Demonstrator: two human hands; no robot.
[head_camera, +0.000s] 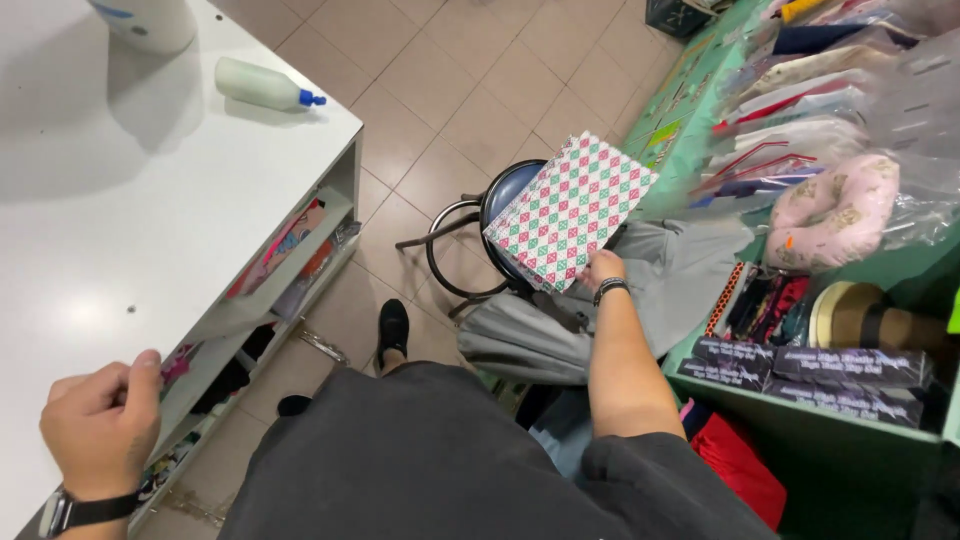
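Item: folded cloth (570, 210), checked in green, red and white. Held at 1 o'clock, above a round stool (470, 235), pinched at its lower edge by the right hand (600, 270), fingers closed on it. Looks light and soft yet keeps flat in a stacked fold; likely to droop or unfold if gripped by one corner, so a hold along the folded edge suits it.

Left hand (100, 425): at 8 o'clock, curled closed on the edge of the white table (120, 200), holding nothing else.

Nearby: pale bottle with blue cap (265, 87) at 11 o'clock; grey fabric (530, 335) beneath the cloth; green shelf (830, 430) of packaged goods at 3 o'clock.
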